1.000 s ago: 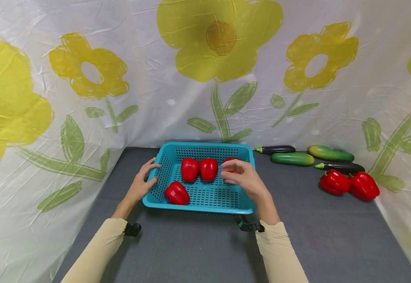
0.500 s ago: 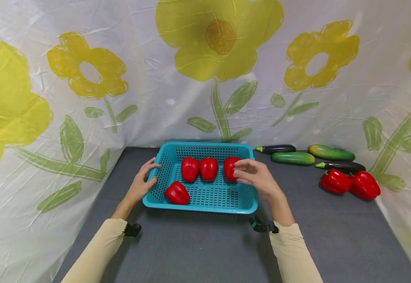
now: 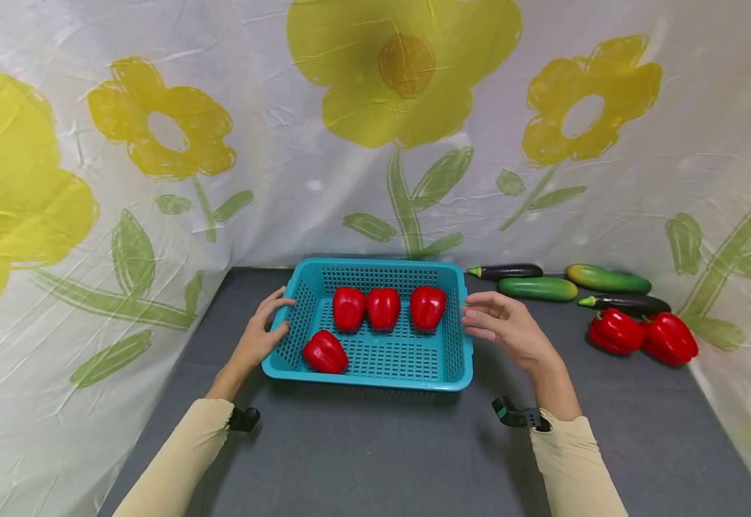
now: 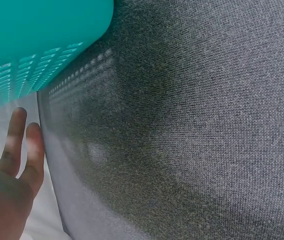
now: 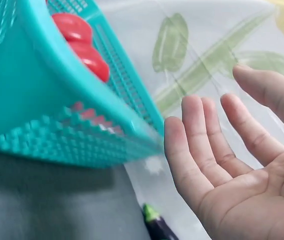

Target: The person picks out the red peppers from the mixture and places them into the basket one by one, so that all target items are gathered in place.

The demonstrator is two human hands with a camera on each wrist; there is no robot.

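A blue-green perforated basket [image 3: 375, 380] holds several red bell peppers, among them one at the back right [image 3: 427, 309] and one at the front left [image 3: 325, 352]. At the basket's left rim is my left hand [image 3: 257, 337], thumb and fingers spread along the side. My right hand [image 3: 505, 327] is just beyond the right rim, fingers loosely bent and holding nothing. In the right wrist view the right hand [image 5: 232, 160] shows an empty palm beside the basket [image 5: 47, 75]. The left wrist view shows two fingers of the left hand [image 4: 19, 165] below the basket [image 4: 42, 35].
Right of the basket lie two eggplants [image 3: 510, 271] [image 3: 634, 305], a green cucumber [image 3: 537, 289], a yellow-green one [image 3: 608, 278] and two red peppers [image 3: 616, 332] [image 3: 669, 339]. A flowered white curtain [image 3: 272, 143] hangs behind the dark grey table [image 3: 362, 445].
My right hand has moved right, from above the back-right pepper to outside the basket's right rim, uncovering that pepper. The left hand has stayed at the left rim.
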